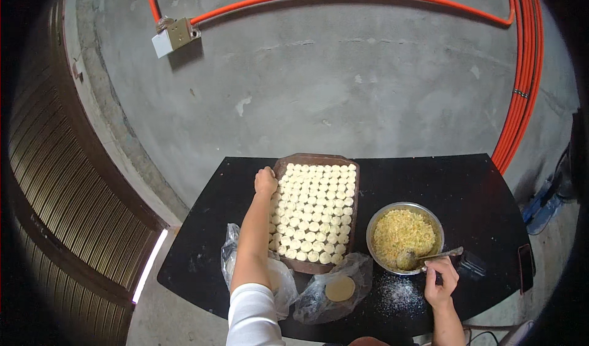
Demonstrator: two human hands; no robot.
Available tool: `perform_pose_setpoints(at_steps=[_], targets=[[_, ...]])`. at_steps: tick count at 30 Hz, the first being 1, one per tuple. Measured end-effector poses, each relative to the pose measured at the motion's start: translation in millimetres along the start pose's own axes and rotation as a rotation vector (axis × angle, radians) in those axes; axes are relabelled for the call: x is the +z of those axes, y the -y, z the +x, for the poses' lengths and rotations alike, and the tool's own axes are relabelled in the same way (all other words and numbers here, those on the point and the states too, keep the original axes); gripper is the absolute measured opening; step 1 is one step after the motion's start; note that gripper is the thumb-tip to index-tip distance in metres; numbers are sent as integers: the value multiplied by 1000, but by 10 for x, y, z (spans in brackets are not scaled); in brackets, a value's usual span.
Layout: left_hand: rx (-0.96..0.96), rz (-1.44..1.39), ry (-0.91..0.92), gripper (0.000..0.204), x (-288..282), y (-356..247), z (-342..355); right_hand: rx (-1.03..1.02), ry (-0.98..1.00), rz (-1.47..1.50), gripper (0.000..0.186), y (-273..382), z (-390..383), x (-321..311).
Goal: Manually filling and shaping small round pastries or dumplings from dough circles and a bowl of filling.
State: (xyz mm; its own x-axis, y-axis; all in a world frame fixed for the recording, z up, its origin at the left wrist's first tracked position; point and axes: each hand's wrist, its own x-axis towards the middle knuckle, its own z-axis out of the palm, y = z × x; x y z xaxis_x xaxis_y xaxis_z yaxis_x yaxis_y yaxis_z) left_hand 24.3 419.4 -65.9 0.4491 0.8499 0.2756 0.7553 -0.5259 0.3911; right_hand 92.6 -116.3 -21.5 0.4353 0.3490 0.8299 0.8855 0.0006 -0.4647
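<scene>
My left hand (265,180) grips the upper left side of a brown tray (351,218), which carries several rows of small pale dumplings (313,205). My right hand (440,283) is closed on a metal spoon (451,252) at the lower right rim of a steel bowl (373,220). The spoon's head lies in a yellowish chopped filling (402,229). A clear plastic bag (359,266) below the tray holds a round pale wrapper (339,289). Another crumpled bag (284,287) lies beside my left forearm.
A black table (429,180) bears white powder (396,294), a dark object (471,265) and a phone (524,266) at its right edge. Behind are a grey wall (337,69) with orange conduits and a brown shutter (80,162) on the left. Blue items (543,205) stand at right.
</scene>
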Motion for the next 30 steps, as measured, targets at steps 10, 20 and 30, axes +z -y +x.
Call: perform_pose_setpoints(at_steps=[10, 20, 30], targets=[[25, 5, 148, 17, -76, -21, 13, 29, 36, 9, 13, -26, 0, 16], [238, 18, -7, 18, -478, 2, -144, 30, 83, 57, 13, 22, -28, 0], [574, -94, 127, 16, -1745, -945, -1493, -220, 329, 164, 27, 247, 138, 80]])
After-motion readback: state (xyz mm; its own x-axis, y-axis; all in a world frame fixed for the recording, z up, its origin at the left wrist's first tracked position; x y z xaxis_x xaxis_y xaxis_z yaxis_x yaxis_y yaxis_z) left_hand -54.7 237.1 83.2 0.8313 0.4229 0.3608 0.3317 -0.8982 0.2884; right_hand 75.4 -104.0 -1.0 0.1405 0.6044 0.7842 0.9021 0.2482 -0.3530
